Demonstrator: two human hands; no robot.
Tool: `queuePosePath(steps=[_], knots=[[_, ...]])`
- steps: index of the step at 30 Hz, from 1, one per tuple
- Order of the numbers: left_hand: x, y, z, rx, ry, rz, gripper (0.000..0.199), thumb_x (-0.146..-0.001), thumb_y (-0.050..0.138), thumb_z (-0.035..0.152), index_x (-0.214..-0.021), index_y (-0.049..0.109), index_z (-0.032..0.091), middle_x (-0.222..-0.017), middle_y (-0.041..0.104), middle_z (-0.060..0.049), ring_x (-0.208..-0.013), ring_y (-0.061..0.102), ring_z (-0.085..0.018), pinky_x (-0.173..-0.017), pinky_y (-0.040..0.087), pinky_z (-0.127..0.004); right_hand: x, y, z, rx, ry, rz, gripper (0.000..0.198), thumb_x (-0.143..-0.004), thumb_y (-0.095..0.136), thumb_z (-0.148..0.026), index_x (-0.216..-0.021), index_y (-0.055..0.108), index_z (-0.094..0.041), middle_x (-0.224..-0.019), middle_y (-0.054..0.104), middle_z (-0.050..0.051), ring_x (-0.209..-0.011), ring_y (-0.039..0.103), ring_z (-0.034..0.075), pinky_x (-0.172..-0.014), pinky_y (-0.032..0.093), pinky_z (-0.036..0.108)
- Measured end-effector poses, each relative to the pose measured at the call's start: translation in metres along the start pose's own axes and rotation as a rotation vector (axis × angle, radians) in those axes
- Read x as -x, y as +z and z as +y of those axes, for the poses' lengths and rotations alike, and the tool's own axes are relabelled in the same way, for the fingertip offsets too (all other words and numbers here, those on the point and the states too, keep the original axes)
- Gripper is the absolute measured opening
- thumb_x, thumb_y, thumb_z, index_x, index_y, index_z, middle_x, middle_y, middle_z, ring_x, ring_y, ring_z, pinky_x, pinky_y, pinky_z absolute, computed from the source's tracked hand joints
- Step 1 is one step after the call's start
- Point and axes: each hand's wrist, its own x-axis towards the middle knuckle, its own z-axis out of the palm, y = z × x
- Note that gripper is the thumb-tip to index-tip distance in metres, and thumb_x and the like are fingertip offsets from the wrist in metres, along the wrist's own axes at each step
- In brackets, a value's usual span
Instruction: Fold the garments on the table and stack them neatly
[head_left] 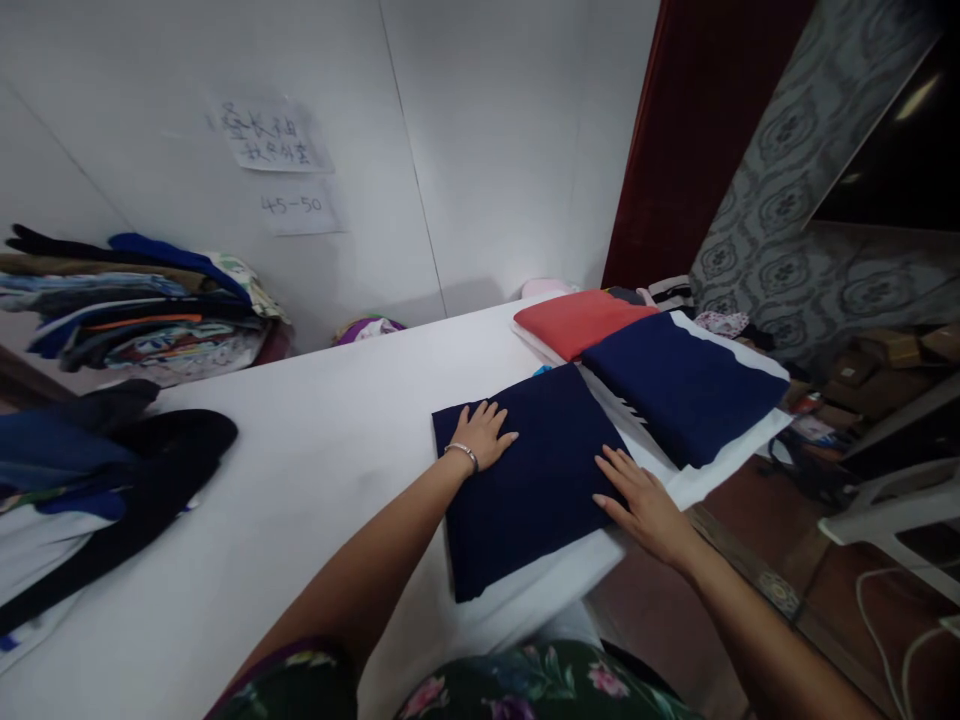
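A dark navy garment, folded into a rough square, lies on the white table in front of me. My left hand rests flat on its left upper part, fingers spread, with a bracelet at the wrist. My right hand lies with stretched fingers on its right edge. Just to the right is a second folded navy garment, with white material showing beneath it. Behind that sits a folded coral-red garment.
Loose clothes are heaped on the left of the white table. A tall stack of folded clothes stands at the back left. Handwritten paper signs hang on the wall. A white plastic stool and cardboard boxes are at right.
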Motion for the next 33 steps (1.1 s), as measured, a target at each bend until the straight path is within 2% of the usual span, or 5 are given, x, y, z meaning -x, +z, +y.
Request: queuePosePath(steps=[8, 15, 20, 29, 33], knots=[[0.039, -0.011, 0.009, 0.046, -0.045, 0.152, 0.067, -0.088, 0.028, 0.062, -0.140, 0.041, 0.021, -0.153, 0.029, -0.011, -0.143, 0.016, -0.028, -0.114, 0.011, -0.056, -0.011, -0.022, -0.013, 0.109, -0.056, 0.147, 0.054, -0.090, 0.042, -0.053, -0.138, 0.046, -0.028, -0.150, 0.035, 0.008, -0.140, 0.026, 0.029, -0.111, 0.016, 0.057], [0.056, 0.008, 0.031, 0.034, -0.052, 0.052, 0.071, -0.085, 0.027, 0.066, -0.142, 0.039, 0.024, -0.154, 0.026, -0.011, -0.144, 0.013, -0.030, -0.113, 0.005, -0.060, -0.123, -0.019, -0.056, -0.013, -0.268, 0.017, 0.058, -0.088, 0.053, -0.050, -0.140, 0.044, -0.025, -0.153, 0.026, 0.005, -0.143, 0.016, 0.029, -0.115, 0.010, 0.053], [0.056, 0.016, 0.030, 0.047, -0.068, 0.071, 0.071, -0.086, 0.023, 0.066, -0.143, 0.036, 0.026, -0.155, 0.025, -0.009, -0.145, 0.010, -0.028, -0.114, 0.003, -0.059, -0.184, 0.016, -0.019, -0.161, -0.036, -0.142, 0.061, -0.084, 0.059, -0.048, -0.136, 0.048, -0.018, -0.150, 0.032, 0.011, -0.141, 0.019, 0.033, -0.113, 0.005, 0.056], [0.058, 0.018, 0.031, 0.114, -0.054, 0.131, 0.066, -0.086, 0.031, 0.062, -0.140, 0.041, 0.025, -0.153, 0.029, -0.009, -0.144, 0.015, -0.028, -0.115, 0.003, -0.057, -0.189, 0.028, 0.007, -0.338, 0.000, -0.112, 0.057, -0.083, 0.059, -0.046, -0.133, 0.051, -0.022, -0.148, 0.037, 0.006, -0.141, 0.022, 0.023, -0.115, 0.017, 0.043], [0.075, 0.012, 0.012, 0.277, -0.193, 0.352, 0.057, -0.087, 0.042, 0.051, -0.135, 0.046, 0.021, -0.153, 0.029, -0.009, -0.143, 0.018, -0.026, -0.116, 0.014, -0.051, -0.177, 0.014, 0.013, -0.374, 0.044, -0.036, 0.054, -0.084, 0.055, -0.048, -0.134, 0.050, -0.029, -0.149, 0.037, 0.004, -0.140, 0.027, 0.022, -0.114, 0.023, 0.043]])
